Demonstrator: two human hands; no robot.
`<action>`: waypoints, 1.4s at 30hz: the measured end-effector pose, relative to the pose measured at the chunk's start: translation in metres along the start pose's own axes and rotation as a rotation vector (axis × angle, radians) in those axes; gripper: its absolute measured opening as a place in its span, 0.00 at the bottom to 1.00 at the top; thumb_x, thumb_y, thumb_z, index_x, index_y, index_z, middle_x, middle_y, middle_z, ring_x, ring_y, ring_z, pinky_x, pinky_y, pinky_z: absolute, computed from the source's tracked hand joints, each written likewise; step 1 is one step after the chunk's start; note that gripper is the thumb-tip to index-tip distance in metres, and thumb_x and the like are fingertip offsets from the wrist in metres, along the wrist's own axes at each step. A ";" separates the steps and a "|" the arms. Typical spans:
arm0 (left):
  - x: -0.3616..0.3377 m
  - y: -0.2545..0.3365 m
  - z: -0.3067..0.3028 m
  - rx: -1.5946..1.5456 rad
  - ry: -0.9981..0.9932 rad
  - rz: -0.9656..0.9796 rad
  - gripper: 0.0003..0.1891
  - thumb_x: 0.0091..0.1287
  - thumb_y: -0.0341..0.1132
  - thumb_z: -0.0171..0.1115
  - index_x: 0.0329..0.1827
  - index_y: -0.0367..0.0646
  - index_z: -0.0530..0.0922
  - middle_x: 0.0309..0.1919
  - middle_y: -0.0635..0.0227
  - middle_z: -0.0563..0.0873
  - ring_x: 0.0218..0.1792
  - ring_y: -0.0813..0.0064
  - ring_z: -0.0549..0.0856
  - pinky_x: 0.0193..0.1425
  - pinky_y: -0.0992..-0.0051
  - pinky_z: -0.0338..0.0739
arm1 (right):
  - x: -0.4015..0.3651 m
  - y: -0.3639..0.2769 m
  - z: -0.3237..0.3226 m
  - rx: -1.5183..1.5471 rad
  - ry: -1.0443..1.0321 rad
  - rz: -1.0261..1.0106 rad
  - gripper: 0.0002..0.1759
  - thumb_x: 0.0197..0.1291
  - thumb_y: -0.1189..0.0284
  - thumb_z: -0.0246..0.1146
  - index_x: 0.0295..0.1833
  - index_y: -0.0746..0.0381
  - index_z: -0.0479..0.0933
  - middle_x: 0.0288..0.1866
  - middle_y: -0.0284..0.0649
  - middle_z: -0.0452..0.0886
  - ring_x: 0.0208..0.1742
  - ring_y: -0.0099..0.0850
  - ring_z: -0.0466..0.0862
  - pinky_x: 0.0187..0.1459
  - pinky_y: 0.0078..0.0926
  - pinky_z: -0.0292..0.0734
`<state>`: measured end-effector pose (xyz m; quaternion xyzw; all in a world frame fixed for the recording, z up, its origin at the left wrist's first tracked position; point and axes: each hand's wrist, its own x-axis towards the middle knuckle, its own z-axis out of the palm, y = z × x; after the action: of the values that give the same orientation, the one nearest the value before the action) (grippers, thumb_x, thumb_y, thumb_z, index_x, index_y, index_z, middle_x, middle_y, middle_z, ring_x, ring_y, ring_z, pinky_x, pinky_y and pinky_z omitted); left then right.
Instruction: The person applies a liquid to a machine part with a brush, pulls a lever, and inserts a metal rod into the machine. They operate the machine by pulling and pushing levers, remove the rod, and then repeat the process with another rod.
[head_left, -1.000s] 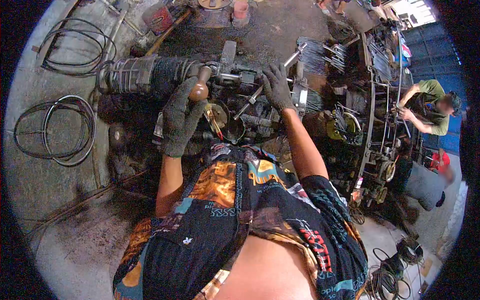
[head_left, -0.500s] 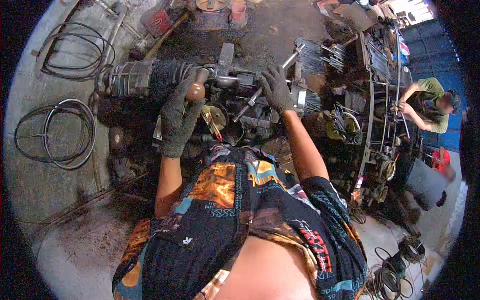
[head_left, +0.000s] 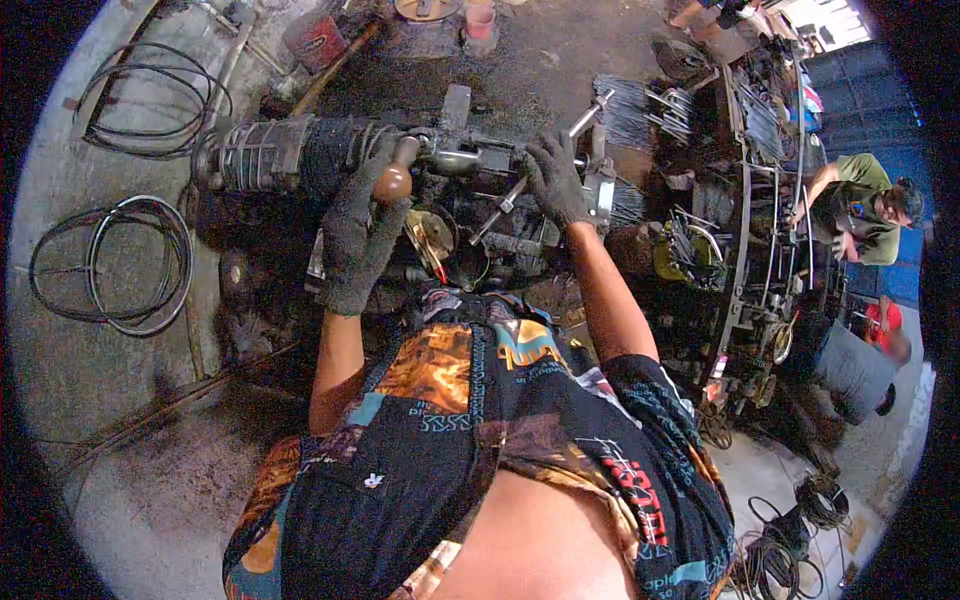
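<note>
I stand over a dark, greasy machine (head_left: 300, 150) with a long ribbed motor body lying on the floor. My left hand (head_left: 357, 232), in a grey knit glove, is closed around a wooden-knobbed lever (head_left: 397, 177) on the machine. My gloved right hand (head_left: 553, 178) grips a metal bar handle (head_left: 512, 195) that slants across the machine's right part. A round metal dish (head_left: 432, 232) sits just below the lever, between my hands.
Coils of wire (head_left: 115, 262) lie on the concrete floor to the left. Bundles of short metal rods (head_left: 628, 110) are stacked to the right of the machine. Further right, a metal frame rack (head_left: 760, 220) stands with a person in a green shirt (head_left: 860, 215) beside it.
My hands stay on the lever and the bar handle with only a slight shift. The person in green has drawn their arm back from the rack.
</note>
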<state>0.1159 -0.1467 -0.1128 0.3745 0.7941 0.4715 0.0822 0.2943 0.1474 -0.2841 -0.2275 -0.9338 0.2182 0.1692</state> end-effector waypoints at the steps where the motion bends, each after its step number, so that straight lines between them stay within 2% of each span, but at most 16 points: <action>1: 0.001 -0.001 0.001 -0.005 -0.008 -0.012 0.28 0.70 0.34 0.73 0.72 0.40 0.76 0.63 0.55 0.86 0.64 0.61 0.85 0.69 0.64 0.78 | 0.000 0.001 0.000 -0.014 0.005 -0.013 0.21 0.76 0.60 0.60 0.64 0.61 0.81 0.75 0.56 0.72 0.82 0.62 0.59 0.81 0.54 0.56; 8: 0.000 -0.010 0.001 0.012 -0.051 -0.054 0.28 0.69 0.33 0.73 0.72 0.40 0.77 0.63 0.55 0.86 0.65 0.61 0.85 0.70 0.64 0.77 | 0.002 0.000 -0.004 -0.017 -0.005 -0.037 0.20 0.77 0.61 0.58 0.65 0.61 0.82 0.74 0.56 0.72 0.81 0.61 0.60 0.81 0.53 0.55; 14: 0.005 -0.009 0.003 -0.146 0.000 0.038 0.26 0.69 0.32 0.73 0.70 0.40 0.77 0.62 0.55 0.86 0.64 0.62 0.85 0.69 0.64 0.77 | 0.002 0.001 -0.003 -0.033 0.015 -0.037 0.20 0.77 0.61 0.58 0.64 0.62 0.82 0.74 0.56 0.72 0.81 0.62 0.60 0.82 0.54 0.54; 17: -0.005 -0.036 0.012 -0.213 -0.026 -0.077 0.26 0.69 0.32 0.74 0.70 0.40 0.77 0.62 0.56 0.86 0.63 0.62 0.85 0.69 0.65 0.77 | 0.001 0.002 -0.004 -0.022 -0.012 -0.035 0.20 0.76 0.62 0.59 0.64 0.62 0.82 0.75 0.56 0.71 0.81 0.62 0.59 0.82 0.54 0.54; 19: -0.004 -0.043 0.015 -0.397 -0.015 -0.151 0.27 0.69 0.32 0.74 0.70 0.40 0.77 0.61 0.56 0.86 0.62 0.63 0.85 0.69 0.65 0.78 | 0.002 0.002 -0.004 -0.010 -0.002 -0.021 0.20 0.76 0.61 0.59 0.64 0.62 0.82 0.75 0.56 0.71 0.82 0.63 0.58 0.82 0.54 0.54; 20: -0.008 -0.045 0.015 -0.398 -0.015 -0.153 0.27 0.69 0.32 0.74 0.70 0.40 0.77 0.61 0.56 0.86 0.62 0.63 0.85 0.69 0.65 0.78 | 0.001 0.002 -0.003 -0.010 -0.003 -0.021 0.20 0.76 0.61 0.59 0.64 0.62 0.82 0.75 0.56 0.71 0.82 0.63 0.58 0.82 0.54 0.54; 22: -0.004 -0.018 0.007 -0.072 0.042 -0.013 0.26 0.69 0.32 0.74 0.69 0.40 0.77 0.61 0.56 0.86 0.62 0.63 0.86 0.68 0.65 0.78 | 0.002 0.001 -0.004 -0.026 -0.006 -0.007 0.21 0.76 0.61 0.60 0.64 0.62 0.81 0.75 0.55 0.71 0.82 0.62 0.57 0.82 0.55 0.55; 25: 0.000 -0.021 0.005 -0.109 -0.038 -0.069 0.26 0.70 0.33 0.73 0.70 0.40 0.76 0.61 0.56 0.86 0.61 0.62 0.86 0.68 0.64 0.78 | 0.001 -0.001 -0.003 -0.016 -0.019 0.044 0.21 0.76 0.60 0.59 0.65 0.61 0.80 0.76 0.55 0.70 0.83 0.62 0.57 0.82 0.55 0.55; 29: 0.000 -0.017 0.007 -0.085 -0.019 -0.093 0.26 0.70 0.34 0.73 0.69 0.40 0.77 0.61 0.55 0.86 0.62 0.61 0.85 0.69 0.64 0.77 | 0.001 0.000 -0.004 -0.032 -0.020 0.026 0.21 0.76 0.60 0.59 0.66 0.61 0.80 0.77 0.55 0.69 0.83 0.62 0.57 0.82 0.54 0.55; 31: -0.002 -0.022 0.007 -0.111 0.004 -0.001 0.26 0.70 0.35 0.73 0.69 0.40 0.77 0.62 0.55 0.86 0.63 0.61 0.85 0.70 0.64 0.77 | 0.000 0.000 -0.003 -0.011 -0.001 0.028 0.21 0.76 0.61 0.59 0.65 0.61 0.80 0.76 0.55 0.70 0.83 0.62 0.56 0.82 0.55 0.55; 35: -0.002 -0.021 0.009 -0.072 0.016 -0.030 0.25 0.71 0.35 0.73 0.69 0.40 0.77 0.61 0.55 0.86 0.63 0.60 0.85 0.69 0.64 0.77 | 0.002 -0.004 -0.007 -0.021 -0.013 0.039 0.20 0.75 0.62 0.60 0.64 0.62 0.81 0.75 0.56 0.70 0.83 0.62 0.57 0.82 0.54 0.55; 37: -0.003 -0.021 0.010 -0.070 0.067 0.038 0.25 0.71 0.35 0.73 0.69 0.39 0.77 0.60 0.55 0.86 0.62 0.60 0.85 0.69 0.64 0.78 | 0.001 -0.004 -0.007 -0.018 0.014 0.016 0.20 0.75 0.63 0.60 0.63 0.64 0.81 0.74 0.57 0.71 0.82 0.62 0.58 0.81 0.54 0.55; 42: -0.002 -0.021 0.010 -0.132 0.035 0.022 0.26 0.70 0.34 0.73 0.69 0.38 0.77 0.61 0.55 0.86 0.63 0.60 0.85 0.70 0.64 0.77 | 0.001 -0.003 -0.007 -0.021 0.030 0.010 0.20 0.74 0.63 0.60 0.62 0.64 0.81 0.74 0.57 0.72 0.82 0.62 0.59 0.81 0.54 0.56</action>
<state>0.1107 -0.1468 -0.1356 0.3687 0.7586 0.5300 0.0878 0.2949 0.1479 -0.2764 -0.2369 -0.9323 0.2059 0.1797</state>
